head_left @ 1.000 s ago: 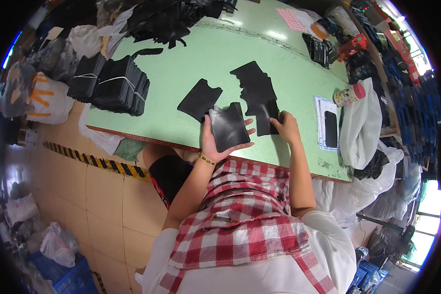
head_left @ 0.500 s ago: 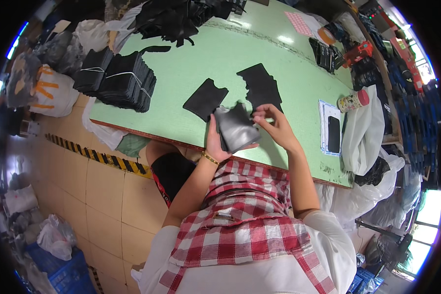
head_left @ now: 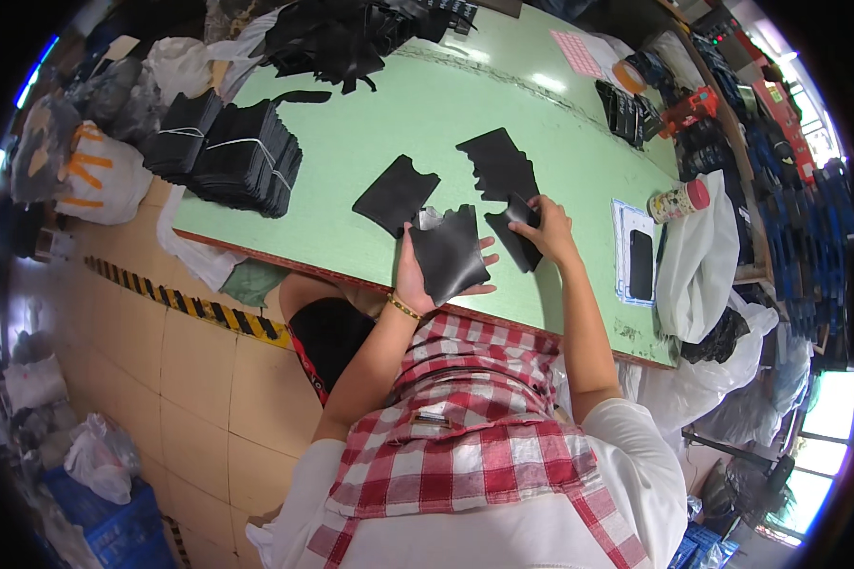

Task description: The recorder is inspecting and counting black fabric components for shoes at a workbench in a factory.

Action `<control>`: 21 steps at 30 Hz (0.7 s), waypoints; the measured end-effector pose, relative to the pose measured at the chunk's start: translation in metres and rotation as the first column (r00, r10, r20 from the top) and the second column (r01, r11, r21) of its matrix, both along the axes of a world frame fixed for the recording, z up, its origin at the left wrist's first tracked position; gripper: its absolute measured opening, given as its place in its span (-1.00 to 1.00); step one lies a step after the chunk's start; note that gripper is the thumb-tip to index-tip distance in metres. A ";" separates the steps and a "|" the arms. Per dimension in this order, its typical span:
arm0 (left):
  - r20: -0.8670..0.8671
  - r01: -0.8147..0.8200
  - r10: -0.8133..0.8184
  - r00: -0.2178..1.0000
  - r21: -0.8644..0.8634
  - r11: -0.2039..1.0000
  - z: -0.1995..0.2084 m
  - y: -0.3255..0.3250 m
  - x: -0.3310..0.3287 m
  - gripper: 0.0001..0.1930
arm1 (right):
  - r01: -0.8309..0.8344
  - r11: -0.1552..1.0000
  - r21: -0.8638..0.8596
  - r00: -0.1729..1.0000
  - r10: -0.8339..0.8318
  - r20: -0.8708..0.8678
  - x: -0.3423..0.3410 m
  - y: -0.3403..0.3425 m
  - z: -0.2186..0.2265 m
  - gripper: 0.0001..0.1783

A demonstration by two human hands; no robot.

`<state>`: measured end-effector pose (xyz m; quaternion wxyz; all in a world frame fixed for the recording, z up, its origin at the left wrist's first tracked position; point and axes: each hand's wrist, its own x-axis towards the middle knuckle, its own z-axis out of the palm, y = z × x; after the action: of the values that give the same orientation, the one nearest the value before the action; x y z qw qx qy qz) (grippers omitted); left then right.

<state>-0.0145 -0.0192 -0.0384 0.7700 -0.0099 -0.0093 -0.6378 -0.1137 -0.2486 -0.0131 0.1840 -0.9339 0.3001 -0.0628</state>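
Observation:
My left hand point(head_left: 412, 283) supports a black leather-like piece point(head_left: 454, 256) with a notched far edge. Its thumb lies along the left side, and the fingertips stick out from underneath on the right. Pinched in my right hand point(head_left: 552, 234) is another black piece point(head_left: 515, 230), tilted over the table just to the right. A flat black notched piece point(head_left: 395, 195) lies beyond my left hand. Farther off, beyond my right hand, overlapping black pieces point(head_left: 501, 163) rest on the tabletop. A small shiny whitish object point(head_left: 430, 219) shows behind the piece in my left hand; its kind is unclear.
The green table point(head_left: 351, 123) carries tied stacks of black pieces point(head_left: 232, 156) at left and a heap of black scraps point(head_left: 327, 43) at the back. To the right are a phone point(head_left: 640, 266) on papers, a patterned jar point(head_left: 678, 201) and a red tool point(head_left: 690, 111).
My right hand has drawn a black piece away to the right from the one in my left hand. The left hand still holds its piece and has barely moved.

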 end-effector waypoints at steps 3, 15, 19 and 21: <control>-0.015 0.043 -0.044 0.999 -0.054 0.998 -0.005 -0.003 0.002 -0.02 | 0.092 0.962 0.258 0.984 -0.127 0.124 -0.022 -0.002 0.000 -0.64; 0.006 -0.031 0.030 1.000 0.097 0.995 0.013 0.001 -0.002 -0.04 | -0.220 0.516 0.828 0.872 -0.277 0.405 -0.013 0.058 0.069 -0.84; 0.009 0.030 -0.030 1.000 0.003 1.000 0.006 0.000 -0.001 0.04 | -0.115 0.809 0.577 0.935 -0.108 0.338 -0.011 0.055 0.049 -0.62; 0.020 0.029 -0.029 0.999 0.000 1.000 0.006 -0.001 -0.002 0.06 | 0.128 0.933 -0.336 0.991 -0.108 0.078 -0.018 0.042 0.024 -0.46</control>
<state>-0.0162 -0.0205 -0.0326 0.7606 -0.0038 -0.0170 -0.6490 -0.1318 -0.2063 0.0106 0.0244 -0.9298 0.3345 -0.1518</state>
